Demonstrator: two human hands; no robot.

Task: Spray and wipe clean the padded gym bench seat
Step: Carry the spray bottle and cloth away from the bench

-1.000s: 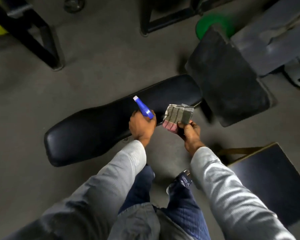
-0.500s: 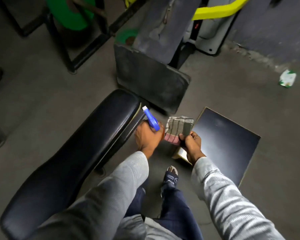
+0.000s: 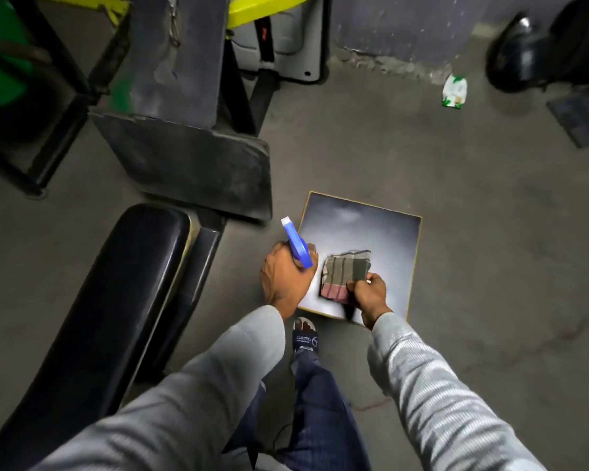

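Your right hand (image 3: 368,294) pinches a folded striped cloth (image 3: 346,273) at its lower corner: soft, light, limp. Judgement: bunch it into the palm before wiping, or it will likely drag and unfold on the vinyl. Your left hand (image 3: 283,277) is wrapped around a spray bottle (image 3: 296,246), blue head showing above the fist, nozzle pointing up-left; the body is hidden, so the fill level is unknown. Probably light, rigid plastic; hold at the neck. Both hands hang over a dark square panel (image 3: 381,229) on the floor. The padded bench seat (image 3: 123,287) lies to your left, apart from both hands: glossy black, likely slick when wet, firm beneath.
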